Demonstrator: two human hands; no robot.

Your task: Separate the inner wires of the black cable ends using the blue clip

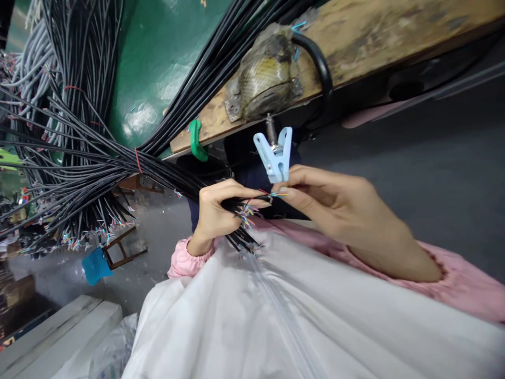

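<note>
My left hand is closed around the end of a bundle of black cables, with one cable pinched between thumb and forefinger. Thin coloured wires fan out from that cable's stripped tip. My right hand pinches these wires between thumb and forefinger. Just above my right fingertips is a light blue clip, attached to a metal rod on a device wrapped in clear film. More stripped cable ends hang beneath my left hand. A red tie binds the bundle.
The bundle runs over a green tabletop edged by a wooden board. A green hook sits on that edge. Further cable bundles lie at left. Below are a blue stool and white boxes.
</note>
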